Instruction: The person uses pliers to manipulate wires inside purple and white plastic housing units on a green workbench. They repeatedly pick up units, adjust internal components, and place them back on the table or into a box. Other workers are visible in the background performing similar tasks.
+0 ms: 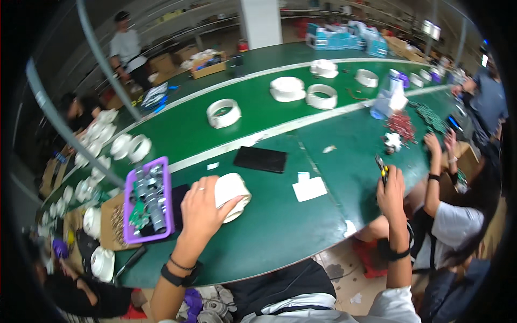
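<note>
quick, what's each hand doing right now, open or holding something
Left hand: closed around the white round part.
Right hand: closed on the pliers, raised clear of that part.

no text, labels or numbers legible

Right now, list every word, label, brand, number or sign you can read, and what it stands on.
No text can be read.
Blue-and-white packages across the table: too small and blurred to tell any print.
Flat black rectangular slab: none legible.
White rectangular sheet: none legible.
White rounded plastic part in the left hand: none legible.
</note>
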Available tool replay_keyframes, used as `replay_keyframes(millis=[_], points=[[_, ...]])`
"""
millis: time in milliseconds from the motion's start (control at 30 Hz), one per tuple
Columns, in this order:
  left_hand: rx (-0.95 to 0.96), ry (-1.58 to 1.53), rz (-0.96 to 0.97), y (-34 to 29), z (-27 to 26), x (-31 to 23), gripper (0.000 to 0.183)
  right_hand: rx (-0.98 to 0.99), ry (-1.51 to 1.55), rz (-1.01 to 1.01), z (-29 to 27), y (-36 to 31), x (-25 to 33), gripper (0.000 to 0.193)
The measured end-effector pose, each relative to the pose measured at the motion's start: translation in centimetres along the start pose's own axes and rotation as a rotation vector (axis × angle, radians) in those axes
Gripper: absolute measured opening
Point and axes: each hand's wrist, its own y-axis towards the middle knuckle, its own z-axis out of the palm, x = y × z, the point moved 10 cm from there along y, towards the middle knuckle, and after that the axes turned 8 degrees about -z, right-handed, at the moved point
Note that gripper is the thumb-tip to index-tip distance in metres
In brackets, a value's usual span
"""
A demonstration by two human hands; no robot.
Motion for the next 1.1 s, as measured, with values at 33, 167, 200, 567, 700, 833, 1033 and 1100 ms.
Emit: replay_keyframes(millis=[33, 167, 200, 567, 700, 833, 1033, 1100], points=[[0.000, -0.026, -0.037, 0.0, -0.6, 0.7, 0.052, -0.031, 0.062, -0.041, 0.0, -0.8, 2.6, 0.034], [-0.068, -0.432, -0.367, 1.3, 0.0, 7.8, 0.039, 0.046, 0.211, -0.117, 1.5, -4.3, 9.1, 0.039], [-0.081, -0.531, -0.437, 2.4, 0.8, 9.6, 0.039, 0.089, 0.229, -0.099, 2.2, -5.1, 9.7, 0.041], [-0.323, -1.601, -1.088, 11.8, 17.8, 33.3, 0.052, 0.082, 0.294, -0.191, 3.0, -5.9, 12.4, 0.045], [-0.081, -1.208, -1.085, 11.5, 22.2, 30.4, 0.050, 0.083, 0.257, -0.165, 2.6, -5.9, 11.6, 0.042], [0.009, -0.962, -0.934, 10.2, 17.6, 24.6, 0.054, 0.094, 0.255, -0.164, 3.1, -6.0, 11.7, 0.039], [0.208, -0.818, -0.515, 6.7, 13.2, 11.7, 0.051, 0.112, 0.293, -0.123, 3.1, -6.3, 11.6, 0.036], [0.304, -0.832, -0.342, 4.9, 13.2, 7.7, 0.043, 0.100, 0.290, -0.125, 2.9, -6.4, 11.5, 0.037]])
